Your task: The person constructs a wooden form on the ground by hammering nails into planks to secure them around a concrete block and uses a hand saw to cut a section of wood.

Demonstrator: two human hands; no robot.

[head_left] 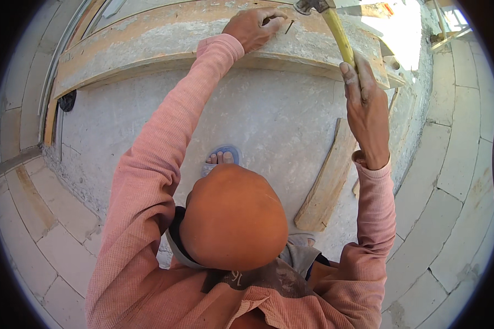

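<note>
My right hand [366, 98] grips a hammer [339, 34] low on its yellow handle. The metal head is raised over the right part of a long wooden plank [148, 41], partly cut off by the top edge of the picture. Across the plank my left hand [252, 30] rests with curled fingers, closed; whatever they may hold is hidden. Just right of its fingertips a dark nail [290, 27] shows against the plank, slightly tilted and apart from the fingers. The plank's surface is worn and smeared with grey.
My bent knee [233, 216] rises in the middle, above a foot in a blue sandal [225, 151]. On the concrete floor [269, 109] a loose board [328, 183] lies at the right. Block walls [422, 219] flank both sides. A black bag-like thing [67, 101] sits under the plank's left end.
</note>
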